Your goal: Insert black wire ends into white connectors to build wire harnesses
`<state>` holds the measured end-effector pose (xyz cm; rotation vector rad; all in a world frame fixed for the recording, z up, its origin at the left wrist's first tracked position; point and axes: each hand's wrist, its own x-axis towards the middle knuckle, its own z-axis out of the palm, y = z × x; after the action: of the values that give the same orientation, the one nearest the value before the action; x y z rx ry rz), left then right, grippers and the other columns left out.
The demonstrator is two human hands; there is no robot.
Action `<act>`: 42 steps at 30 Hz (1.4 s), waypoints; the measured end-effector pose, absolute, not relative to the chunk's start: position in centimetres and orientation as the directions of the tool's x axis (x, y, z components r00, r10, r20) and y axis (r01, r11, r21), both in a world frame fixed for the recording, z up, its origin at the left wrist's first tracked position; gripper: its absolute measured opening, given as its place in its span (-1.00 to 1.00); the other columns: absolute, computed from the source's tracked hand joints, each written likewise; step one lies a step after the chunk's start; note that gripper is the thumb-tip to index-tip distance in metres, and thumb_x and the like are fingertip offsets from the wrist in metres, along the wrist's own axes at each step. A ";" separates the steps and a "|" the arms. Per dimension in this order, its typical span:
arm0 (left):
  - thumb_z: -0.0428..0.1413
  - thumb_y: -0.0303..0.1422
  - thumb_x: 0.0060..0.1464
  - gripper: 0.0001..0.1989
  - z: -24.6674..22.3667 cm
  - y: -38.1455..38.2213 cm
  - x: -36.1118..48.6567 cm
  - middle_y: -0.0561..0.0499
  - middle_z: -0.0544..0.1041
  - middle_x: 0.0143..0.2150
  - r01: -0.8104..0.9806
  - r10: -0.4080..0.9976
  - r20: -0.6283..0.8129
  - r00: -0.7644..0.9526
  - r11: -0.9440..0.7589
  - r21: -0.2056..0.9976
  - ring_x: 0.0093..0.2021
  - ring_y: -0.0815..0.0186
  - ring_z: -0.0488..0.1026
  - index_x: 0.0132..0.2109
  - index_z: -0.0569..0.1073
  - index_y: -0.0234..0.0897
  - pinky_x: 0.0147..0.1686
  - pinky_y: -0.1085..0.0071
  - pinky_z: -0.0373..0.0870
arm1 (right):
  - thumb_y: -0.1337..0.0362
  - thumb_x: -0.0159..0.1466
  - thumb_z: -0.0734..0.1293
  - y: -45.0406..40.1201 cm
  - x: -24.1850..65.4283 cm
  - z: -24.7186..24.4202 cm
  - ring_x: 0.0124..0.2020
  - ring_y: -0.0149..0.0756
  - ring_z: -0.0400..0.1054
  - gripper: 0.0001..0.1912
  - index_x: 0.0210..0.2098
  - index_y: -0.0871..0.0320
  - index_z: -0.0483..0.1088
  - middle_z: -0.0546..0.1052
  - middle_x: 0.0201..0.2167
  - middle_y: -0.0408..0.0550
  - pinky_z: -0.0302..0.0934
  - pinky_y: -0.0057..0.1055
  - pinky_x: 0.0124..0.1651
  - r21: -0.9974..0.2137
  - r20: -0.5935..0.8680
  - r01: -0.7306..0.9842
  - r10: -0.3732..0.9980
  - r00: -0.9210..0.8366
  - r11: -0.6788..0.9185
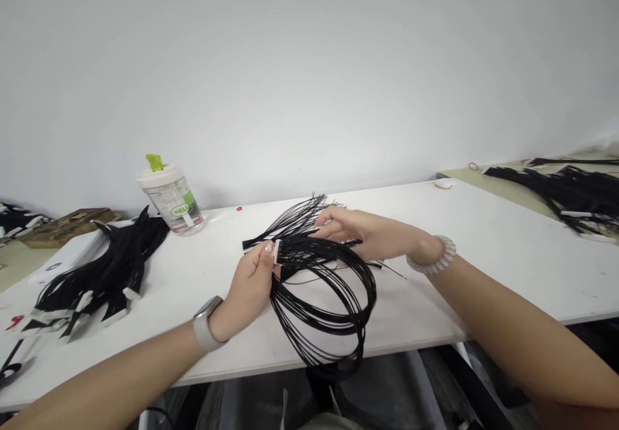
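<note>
A bundle of thin black wires (365,282) curves in wide loops over the front edge of the white table. My left hand (251,278), with a watch at the wrist, is closed on the bundle's left end, beside a small white connector (276,251). Behind the loops, my right hand (345,230) has its fingers bent and parted at the wires; the wires hide part of it, and its hold on anything is unclear. More loose black wires (302,214) fan out on the table behind both hands.
To the left lies a pile of black cables (116,262) with white connectors. A clear cup (175,201) with a white lid stands near the wall. More black cables (570,188) rest on a surface at the right. The white table's front edge (416,343) is close.
</note>
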<state>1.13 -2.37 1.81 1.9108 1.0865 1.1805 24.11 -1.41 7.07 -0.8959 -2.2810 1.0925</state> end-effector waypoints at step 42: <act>-0.25 -0.35 0.18 -0.70 0.9 -3.1 0.7 0.12 0.26 -0.63 0.448 0.686 0.461 0.563 -0.722 0.528 -0.61 0.45 0.18 -0.49 0.17 -0.27 -0.57 0.49 0.07 | 0.30 0.08 0.31 -1.8 22.4 6.3 -0.55 -0.57 0.19 -0.90 -0.51 0.19 0.32 0.36 -0.57 -0.22 0.11 -0.60 -0.49 -0.407 0.356 0.550 0.681 -0.640 0.729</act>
<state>0.75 -3.08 0.94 2.4485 0.9261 0.9442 22.36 -1.79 6.28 -0.9361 -2.4405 0.3583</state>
